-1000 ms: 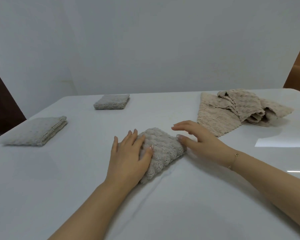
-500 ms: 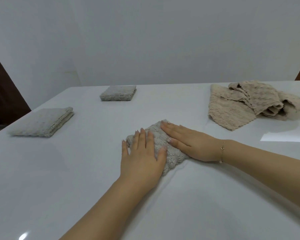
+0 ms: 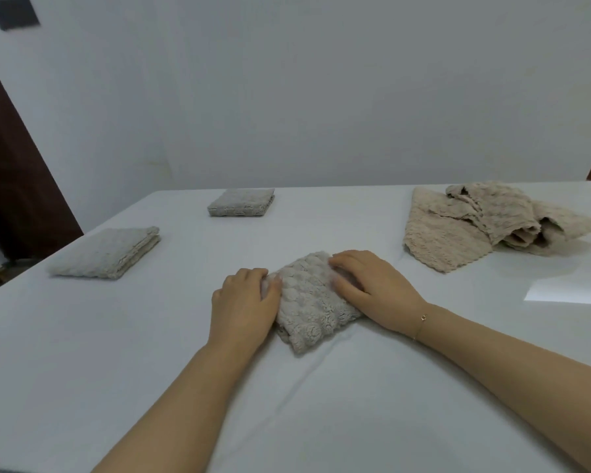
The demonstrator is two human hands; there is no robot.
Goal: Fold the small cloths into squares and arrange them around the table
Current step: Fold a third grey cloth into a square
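Note:
A grey-beige textured cloth (image 3: 309,302), folded into a small thick square, lies on the white table (image 3: 116,336) in front of me. My left hand (image 3: 244,303) grips its left edge, fingers curled under and thumb on top. My right hand (image 3: 376,290) grips the far right edge with curled fingers, thumb lying on the cloth. Two more folded cloths sit at the left: one (image 3: 106,252) near the left edge, another (image 3: 241,202) at the far side. A loose pile of unfolded beige cloths (image 3: 485,223) lies at the far right.
A pale wall stands right behind the table's far edge. A dark brown door (image 3: 11,172) is beyond the left edge. A bright window reflection (image 3: 567,290) shows on the tabletop at the right.
Both hands lay flat on the folded cloth half a second ago; now they have slid apart to its left and right edges and their fingers have curled round it.

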